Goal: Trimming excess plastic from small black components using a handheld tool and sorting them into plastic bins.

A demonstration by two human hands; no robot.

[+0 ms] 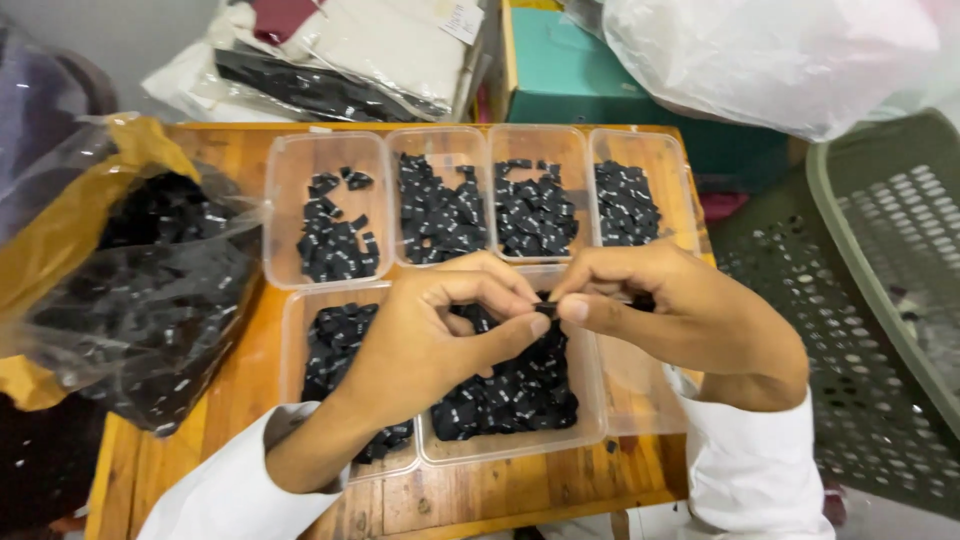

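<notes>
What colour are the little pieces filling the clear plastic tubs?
Black, with tiny white marks, seen in the head view: small black pieces in the clear plastic tubs.

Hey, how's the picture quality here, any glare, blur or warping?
Head view: even, soft light; glare on the plastic bag at left; hands and the small black piece they pinch are fairly sharp; the trays bow slightly from the wide lens.

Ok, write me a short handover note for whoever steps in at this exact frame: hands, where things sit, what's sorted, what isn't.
Left hand and right hand: both pinch one small black tag between fingertips, over the near middle tray.
Four far trays and two near trays all hold black tags; the far-left one is least full.
Clear bag on the left is full of unsorted tags.
Done: trays partly filled. Left: the held tag and the bag.
</notes>
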